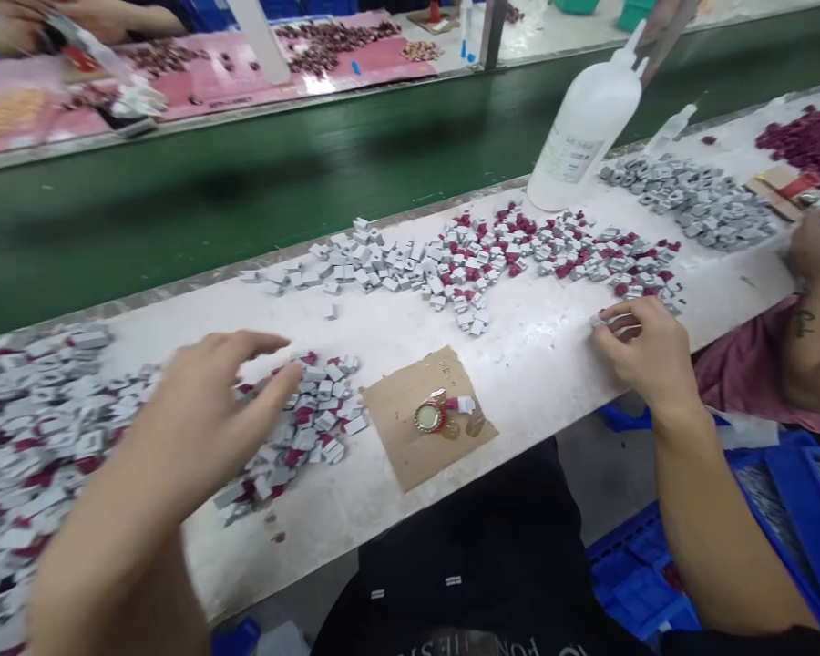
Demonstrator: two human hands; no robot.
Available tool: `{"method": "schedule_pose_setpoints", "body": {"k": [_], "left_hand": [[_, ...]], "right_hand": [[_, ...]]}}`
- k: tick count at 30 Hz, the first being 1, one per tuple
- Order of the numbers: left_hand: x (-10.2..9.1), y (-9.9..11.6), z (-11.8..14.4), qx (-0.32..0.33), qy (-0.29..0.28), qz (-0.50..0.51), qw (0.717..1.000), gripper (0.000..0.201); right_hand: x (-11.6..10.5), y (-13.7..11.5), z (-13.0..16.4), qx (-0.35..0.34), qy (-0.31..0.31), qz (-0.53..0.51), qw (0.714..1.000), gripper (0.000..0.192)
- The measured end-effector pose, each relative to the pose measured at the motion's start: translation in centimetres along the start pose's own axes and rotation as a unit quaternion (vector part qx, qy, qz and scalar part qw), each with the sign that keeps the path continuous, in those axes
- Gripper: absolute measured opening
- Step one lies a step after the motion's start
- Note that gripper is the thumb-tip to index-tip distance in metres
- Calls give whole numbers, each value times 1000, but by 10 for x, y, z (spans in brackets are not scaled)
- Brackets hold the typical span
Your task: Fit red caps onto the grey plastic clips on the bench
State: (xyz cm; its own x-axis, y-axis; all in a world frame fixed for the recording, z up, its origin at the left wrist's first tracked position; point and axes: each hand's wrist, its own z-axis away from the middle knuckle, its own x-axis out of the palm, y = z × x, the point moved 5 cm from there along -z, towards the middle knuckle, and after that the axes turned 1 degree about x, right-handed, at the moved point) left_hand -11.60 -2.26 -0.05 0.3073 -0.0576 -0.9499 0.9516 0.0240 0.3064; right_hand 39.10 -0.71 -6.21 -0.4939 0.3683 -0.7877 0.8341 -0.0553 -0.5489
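1. At lower left of the frame, the left hand (209, 410) hovers with fingers spread and loose over a pile of small grey and red parts (301, 428) on the white surface (539, 364); its grip is open and holds nothing, the fingertips just above the pile's upper left edge.
2. At centre right, the right hand (646, 351) rests on the surface with fingers curled, pinching one small grey piece (611, 321) between thumb and fingertips; the piece sits at the hand's upper left, just beside the near end of a long scatter of grey and red parts (492, 260).
3. Between the two hands lies a brown cardboard square (400, 437) bearing a gold bottle cap (428, 417).
4. A white squeeze bottle (584, 128) stands at upper right, beyond the scatter.
5. Another person's hand (816, 251) works at the far right edge.
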Motion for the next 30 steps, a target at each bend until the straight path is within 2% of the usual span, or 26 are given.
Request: {"method": "schedule_pose_setpoints", "body": {"k": [3,7,11,16,20,24,26,28,30], "left_hand": [[12,45,-33,38,-38,18,998,48],[29,66,-76,11,-25,0,1000,44],[39,72,-103,10,14,2,1000,41],[50,72,-115,40,43,19,998,28],[44,71,-110,51,72,72,993,17],[32,83,-81,51,15,202,978,24],[27,99,-57,87,-31,287,954,28],[27,119,-30,130,-87,357,921,22],[32,135,-5,143,-135,421,886,21]], "right_hand": [[11,-26,15,-80,-40,-37,995,7],[20,-48,35,-162,-62,-43,984,4],[20,-49,48,-129,-69,-66,987,5],[17,-60,66,-35,-95,-180,978,14],[24,-74,75,60,-129,-344,928,21],[30,-87,77,116,-152,-444,875,27],[31,-97,77,127,-163,-486,849,28],[32,-110,78,124,-184,-517,827,25],[31,-123,80,98,-197,-524,823,18]]}}
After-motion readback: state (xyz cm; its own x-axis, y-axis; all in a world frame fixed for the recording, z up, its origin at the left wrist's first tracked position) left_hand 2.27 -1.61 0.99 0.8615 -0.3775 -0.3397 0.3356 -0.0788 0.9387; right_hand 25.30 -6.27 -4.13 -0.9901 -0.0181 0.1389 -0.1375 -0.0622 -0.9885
